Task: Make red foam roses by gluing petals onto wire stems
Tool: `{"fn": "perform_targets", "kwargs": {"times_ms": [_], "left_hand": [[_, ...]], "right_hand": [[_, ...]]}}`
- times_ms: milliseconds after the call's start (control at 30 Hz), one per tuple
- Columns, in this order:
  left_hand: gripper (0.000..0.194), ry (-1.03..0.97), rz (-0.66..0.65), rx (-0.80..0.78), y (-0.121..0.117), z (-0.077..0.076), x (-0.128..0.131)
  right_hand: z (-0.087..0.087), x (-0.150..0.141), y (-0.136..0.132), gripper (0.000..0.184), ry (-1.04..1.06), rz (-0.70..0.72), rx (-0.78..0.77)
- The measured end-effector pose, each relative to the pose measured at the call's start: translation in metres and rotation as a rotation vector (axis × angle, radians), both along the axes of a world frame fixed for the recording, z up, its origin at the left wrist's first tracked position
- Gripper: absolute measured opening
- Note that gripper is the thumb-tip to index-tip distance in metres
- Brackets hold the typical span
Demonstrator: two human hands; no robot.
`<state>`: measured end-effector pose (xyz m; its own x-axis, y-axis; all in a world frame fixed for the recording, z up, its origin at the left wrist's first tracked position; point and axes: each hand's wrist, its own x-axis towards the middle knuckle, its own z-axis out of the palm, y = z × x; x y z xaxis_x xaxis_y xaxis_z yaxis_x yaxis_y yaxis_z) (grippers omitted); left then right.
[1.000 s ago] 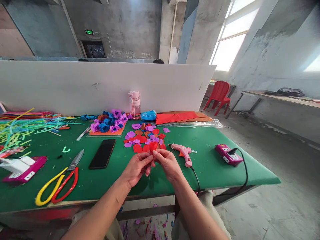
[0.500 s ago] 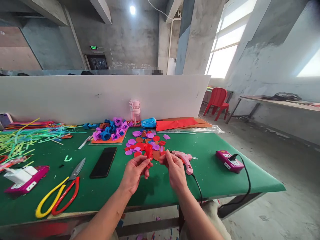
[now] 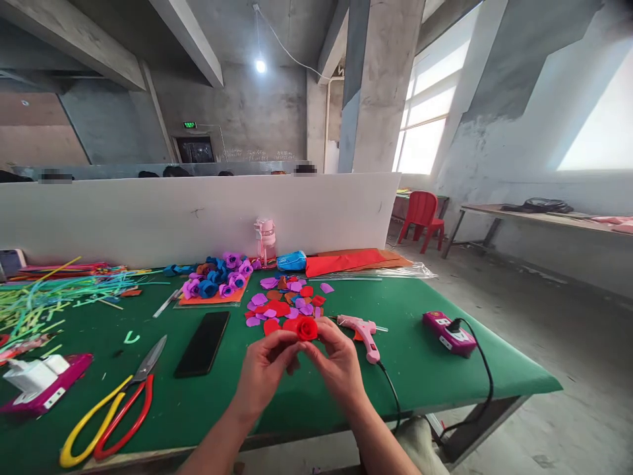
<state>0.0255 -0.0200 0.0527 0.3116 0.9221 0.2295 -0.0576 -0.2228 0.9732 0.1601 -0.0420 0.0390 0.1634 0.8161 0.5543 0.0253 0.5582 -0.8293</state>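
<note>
Between my two hands is a small red paper rose point(image 3: 307, 328), its rolled top turned toward me. The fingertips of my left hand point(image 3: 270, 363) pinch it from the left and below. On the other side, my right hand point(image 3: 339, 356) grips its edge with thumb and fingers. Just beyond lie loose purple, red, brown and blue petals point(image 3: 279, 308) on the green tabletop. A pink glue gun point(image 3: 363, 331) rests right of my right hand, its black cord running off the near edge. The flower's base is hidden by my fingers.
Left are scissors point(image 3: 121, 402), a black phone point(image 3: 204, 343) and finished paper roses point(image 3: 217, 274). Pipe cleaners point(image 3: 54, 290) pile up farther left. Power strips point(image 3: 450, 333) sit at both sides. A pink bottle point(image 3: 266, 241) stands before the white partition point(image 3: 123, 214).
The red flower has been turned from upright so its spiral top faces me. My right hand has moved in and closed on it. The view has tilted up a little.
</note>
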Motion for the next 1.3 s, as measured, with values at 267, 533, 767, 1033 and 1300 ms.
{"fn": "perform_targets", "kwargs": {"times_ms": [267,533,767,1033,1300], "left_hand": [[0.023,-0.334,-0.076,-0.436,0.012,-0.008,-0.001],[0.024,-0.401,-0.119,-0.509,0.02,-0.014,-0.002],[0.023,-0.363,-0.26,-0.563,0.012,-0.016,0.003],[0.024,-0.277,-0.276,-0.533,0.006,-0.012,0.005],[0.023,-0.23,-0.229,-0.376,-0.002,-0.005,0.007]], "right_hand": [[-0.008,0.008,0.011,0.022,0.305,0.072,-0.23],[-0.015,0.016,0.015,0.041,0.396,0.023,-0.346],[-0.008,0.011,0.009,0.028,0.254,0.185,-0.341],[0.001,0.007,0.001,0.022,0.282,0.381,-0.312],[0.012,-0.005,-0.003,0.021,0.294,0.186,-0.208]]}}
